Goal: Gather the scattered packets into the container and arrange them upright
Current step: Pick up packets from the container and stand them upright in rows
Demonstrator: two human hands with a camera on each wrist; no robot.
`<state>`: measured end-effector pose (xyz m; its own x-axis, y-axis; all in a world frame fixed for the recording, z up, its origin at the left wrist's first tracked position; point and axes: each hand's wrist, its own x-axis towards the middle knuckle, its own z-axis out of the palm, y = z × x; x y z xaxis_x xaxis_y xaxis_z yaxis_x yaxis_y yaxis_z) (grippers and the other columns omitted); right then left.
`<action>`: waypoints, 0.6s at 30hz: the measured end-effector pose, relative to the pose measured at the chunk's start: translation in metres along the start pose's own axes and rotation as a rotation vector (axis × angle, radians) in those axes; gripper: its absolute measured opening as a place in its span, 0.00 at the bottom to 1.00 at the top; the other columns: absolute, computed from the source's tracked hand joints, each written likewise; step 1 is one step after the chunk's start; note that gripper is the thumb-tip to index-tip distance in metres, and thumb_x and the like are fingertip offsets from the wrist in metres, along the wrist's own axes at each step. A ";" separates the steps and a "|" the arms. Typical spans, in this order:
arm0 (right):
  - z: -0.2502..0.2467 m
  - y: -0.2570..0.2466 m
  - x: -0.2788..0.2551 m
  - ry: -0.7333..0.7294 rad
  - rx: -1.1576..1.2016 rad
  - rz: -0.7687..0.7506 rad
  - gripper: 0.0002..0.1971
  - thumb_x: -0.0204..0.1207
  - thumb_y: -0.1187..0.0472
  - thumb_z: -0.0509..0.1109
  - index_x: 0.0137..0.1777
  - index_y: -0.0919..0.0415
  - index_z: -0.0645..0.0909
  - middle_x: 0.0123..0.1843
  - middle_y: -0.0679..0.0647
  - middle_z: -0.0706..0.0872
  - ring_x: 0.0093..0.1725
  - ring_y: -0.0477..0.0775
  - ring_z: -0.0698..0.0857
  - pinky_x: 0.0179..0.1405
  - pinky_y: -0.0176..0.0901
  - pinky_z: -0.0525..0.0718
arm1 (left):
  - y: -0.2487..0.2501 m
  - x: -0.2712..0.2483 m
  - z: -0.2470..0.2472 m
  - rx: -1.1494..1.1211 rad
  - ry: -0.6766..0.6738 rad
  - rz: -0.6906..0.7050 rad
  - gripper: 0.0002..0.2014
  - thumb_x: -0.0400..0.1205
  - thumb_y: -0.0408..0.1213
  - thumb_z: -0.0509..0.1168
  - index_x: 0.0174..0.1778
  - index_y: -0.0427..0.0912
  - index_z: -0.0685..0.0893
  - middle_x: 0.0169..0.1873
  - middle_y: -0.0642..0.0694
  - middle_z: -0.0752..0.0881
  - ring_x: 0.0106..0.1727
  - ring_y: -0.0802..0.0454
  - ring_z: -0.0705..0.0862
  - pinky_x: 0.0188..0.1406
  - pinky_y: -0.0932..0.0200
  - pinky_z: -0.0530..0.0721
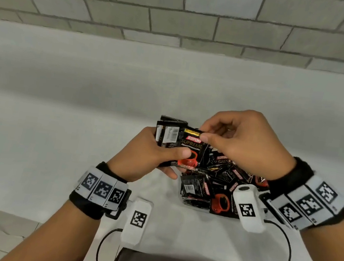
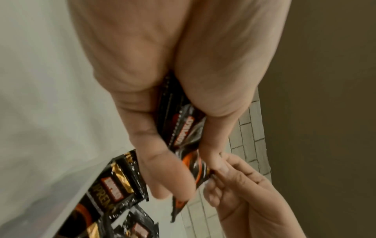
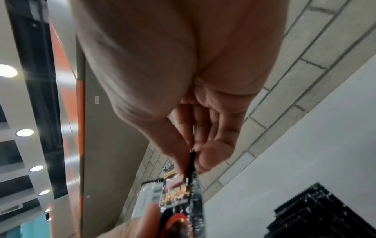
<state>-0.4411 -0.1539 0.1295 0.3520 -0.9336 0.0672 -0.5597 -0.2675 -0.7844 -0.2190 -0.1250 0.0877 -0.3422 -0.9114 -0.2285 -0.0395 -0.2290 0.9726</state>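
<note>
Right now a small stack of packets (image 1: 169, 136) is held upright in the left hand (image 1: 147, 155), with the thumb pressed on the front and the fingers curled round the back, so the grip is closed tight around the bundle. One more packet (image 1: 192, 148), black with a red cup on it, is pinched at its top edge by the thumb and first finger of the right hand (image 1: 244, 142). It is being laid against the front of the stack, most likely so that all the packets face the same way and can go in together. The stack is kept above the table (image 1: 55, 136), just beside a loose pile of packets (image 1: 214, 185) lying every which way below the right wrist. It cannot be told whether that pile sits inside the container, because no wall or rim is clearly seen. From the right wrist view the pinched packet is seen edge-on between the fingertips (image 3: 207, 157). Many packets are not yet sorted, so the task seems far from done. The thin, shiny packets could slip if the bundle is squeezed unevenly.
</note>
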 end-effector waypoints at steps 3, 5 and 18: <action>-0.007 0.009 -0.001 0.054 -0.004 0.036 0.05 0.71 0.63 0.81 0.42 0.51 0.91 0.35 0.44 0.91 0.35 0.42 0.87 0.37 0.27 0.83 | -0.002 0.001 -0.007 -0.083 0.169 -0.012 0.17 0.77 0.43 0.75 0.55 0.36 0.86 0.45 0.38 0.91 0.47 0.36 0.94 0.38 0.49 0.93; -0.007 0.015 -0.002 0.023 -0.051 0.027 0.06 0.71 0.64 0.82 0.42 0.52 0.91 0.35 0.45 0.90 0.34 0.42 0.87 0.37 0.25 0.82 | -0.005 0.000 -0.014 -0.174 0.243 -0.046 0.17 0.75 0.45 0.75 0.53 0.37 0.86 0.43 0.38 0.88 0.49 0.35 0.93 0.39 0.50 0.92; 0.026 0.032 0.004 -0.211 -0.510 -0.166 0.05 0.72 0.63 0.74 0.38 0.52 0.84 0.38 0.42 0.83 0.37 0.45 0.82 0.40 0.48 0.86 | -0.022 -0.006 -0.025 -0.511 0.203 -0.131 0.24 0.73 0.27 0.68 0.66 0.29 0.81 0.48 0.35 0.87 0.50 0.29 0.91 0.43 0.46 0.92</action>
<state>-0.4381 -0.1600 0.0882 0.5790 -0.8153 -0.0016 -0.7566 -0.5366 -0.3736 -0.1930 -0.1227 0.0662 -0.1753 -0.9003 -0.3984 0.4075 -0.4347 0.8031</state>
